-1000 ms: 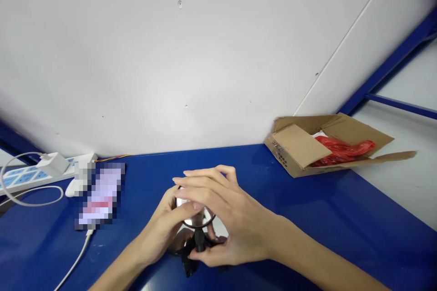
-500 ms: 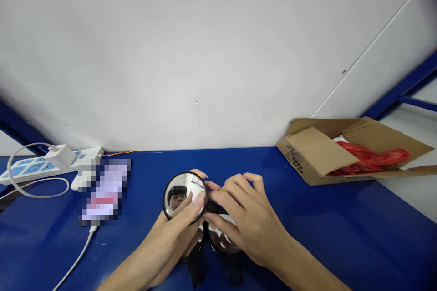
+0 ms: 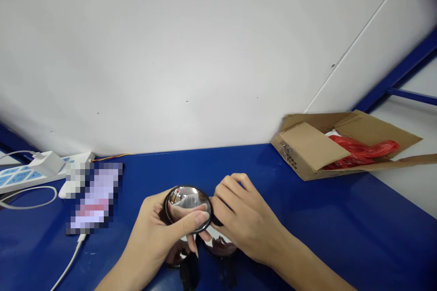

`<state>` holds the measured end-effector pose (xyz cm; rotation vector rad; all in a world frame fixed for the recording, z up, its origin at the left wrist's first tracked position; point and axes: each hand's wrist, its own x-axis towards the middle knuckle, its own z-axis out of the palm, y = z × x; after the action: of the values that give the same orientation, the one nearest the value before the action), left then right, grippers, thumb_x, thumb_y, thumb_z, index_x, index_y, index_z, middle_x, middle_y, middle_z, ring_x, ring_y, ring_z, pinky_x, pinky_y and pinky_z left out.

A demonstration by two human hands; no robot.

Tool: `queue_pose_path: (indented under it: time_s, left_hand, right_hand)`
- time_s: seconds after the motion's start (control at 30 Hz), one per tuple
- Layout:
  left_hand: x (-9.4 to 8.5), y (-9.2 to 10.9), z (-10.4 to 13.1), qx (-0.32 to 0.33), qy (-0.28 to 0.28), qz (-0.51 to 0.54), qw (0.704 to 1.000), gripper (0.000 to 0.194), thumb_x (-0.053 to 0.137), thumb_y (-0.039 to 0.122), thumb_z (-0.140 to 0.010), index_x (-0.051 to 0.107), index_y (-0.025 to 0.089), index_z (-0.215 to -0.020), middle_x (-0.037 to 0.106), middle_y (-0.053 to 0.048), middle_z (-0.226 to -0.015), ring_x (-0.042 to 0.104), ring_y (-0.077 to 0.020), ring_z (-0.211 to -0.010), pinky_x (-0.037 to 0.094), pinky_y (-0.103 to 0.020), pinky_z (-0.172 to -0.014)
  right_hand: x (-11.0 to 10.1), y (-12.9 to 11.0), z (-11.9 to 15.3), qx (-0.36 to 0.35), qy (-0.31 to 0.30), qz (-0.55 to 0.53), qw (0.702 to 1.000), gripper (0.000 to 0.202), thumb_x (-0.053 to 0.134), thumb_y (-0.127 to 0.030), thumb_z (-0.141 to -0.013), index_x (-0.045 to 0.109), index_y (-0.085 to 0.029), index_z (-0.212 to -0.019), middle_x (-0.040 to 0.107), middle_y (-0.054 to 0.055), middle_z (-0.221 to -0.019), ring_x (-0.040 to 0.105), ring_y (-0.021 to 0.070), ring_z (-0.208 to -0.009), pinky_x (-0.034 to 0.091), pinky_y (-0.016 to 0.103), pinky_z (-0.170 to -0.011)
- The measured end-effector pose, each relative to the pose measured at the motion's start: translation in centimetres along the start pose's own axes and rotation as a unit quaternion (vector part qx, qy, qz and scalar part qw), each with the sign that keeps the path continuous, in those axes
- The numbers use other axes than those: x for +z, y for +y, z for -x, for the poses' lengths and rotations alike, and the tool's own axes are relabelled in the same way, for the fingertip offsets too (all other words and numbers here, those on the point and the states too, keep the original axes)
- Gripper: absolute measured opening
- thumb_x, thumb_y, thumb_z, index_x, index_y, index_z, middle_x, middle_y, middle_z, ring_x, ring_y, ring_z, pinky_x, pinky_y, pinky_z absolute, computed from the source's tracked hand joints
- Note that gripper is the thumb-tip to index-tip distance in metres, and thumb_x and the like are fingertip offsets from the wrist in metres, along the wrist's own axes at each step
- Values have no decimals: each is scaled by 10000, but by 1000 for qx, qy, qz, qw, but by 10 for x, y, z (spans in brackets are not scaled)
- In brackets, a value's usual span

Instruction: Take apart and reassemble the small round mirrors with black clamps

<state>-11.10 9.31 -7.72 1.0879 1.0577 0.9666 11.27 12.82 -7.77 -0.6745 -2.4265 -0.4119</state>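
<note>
A small round convex mirror (image 3: pixel 189 200) with a black rim sits in my left hand (image 3: pixel 160 220), thumb pressed across its glass and the other fingers behind it. My right hand (image 3: pixel 241 218) is closed at the mirror's right edge, its fingers pinching a black mount (image 3: pixel 216 221) that is mostly hidden by them. Below, two more round mirrors lie on the blue table: one mirror (image 3: pixel 178 253) partly under my left hand, the other mirror (image 3: pixel 220 245) partly behind my right fingers. Dark stems run from both towards the front.
At the right stands an open cardboard box (image 3: pixel 307 148) with a red plastic bag (image 3: pixel 368 150) inside. A phone (image 3: pixel 99 191), blurred out, lies at the left with a white cable (image 3: pixel 70 261). Behind it are a power strip (image 3: pixel 77 163) and a white charger (image 3: pixel 46 163).
The held mirror has tilted back to a flatter angle and come slightly lower. My left hand has turned with it, while my right hand keeps near its edge. The camera view has shifted somewhat.
</note>
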Motion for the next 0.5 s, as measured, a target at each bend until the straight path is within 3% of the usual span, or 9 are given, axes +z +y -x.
queue_pose_path:
  time_s: [0.13,0.23,0.4,0.5]
  left_hand:
    - [1,7,0,30,-4,-19,999,255,933,388,-897,765,199,-935,839,-55,-722,724,-177,-557,564,-235,-572]
    - [1,11,0,54,0,-30,998,231,909,375,-923,765,194,-926,827,-49,-699,726,-179,-583,583,-246,-630]
    - [1,11,-1,62,15,-36,997,228,889,371,-945,741,199,-926,770,-4,-633,642,-146,-496,495,-225,-540]
    - [-1,10,-1,62,9,-39,997,243,870,372,-963,705,204,-902,729,13,-585,605,-137,-469,448,-220,-516]
  right_hand:
    - [2,1,0,-18,-46,31,998,399,484,-251,-1172,635,-178,-810,558,48,-808,452,250,-813,364,413,-791]
    - [1,0,-2,-13,-46,47,998,430,440,-288,-1194,627,-189,-820,552,51,-812,448,252,-798,331,407,-738]
    - [-5,0,-4,-23,4,62,998,386,526,-259,-1178,614,-205,-805,503,21,-770,413,229,-764,298,399,-708]
    - [-7,0,-3,-27,-9,40,999,378,527,-279,-1191,628,-193,-836,516,18,-786,407,222,-772,307,398,-716]
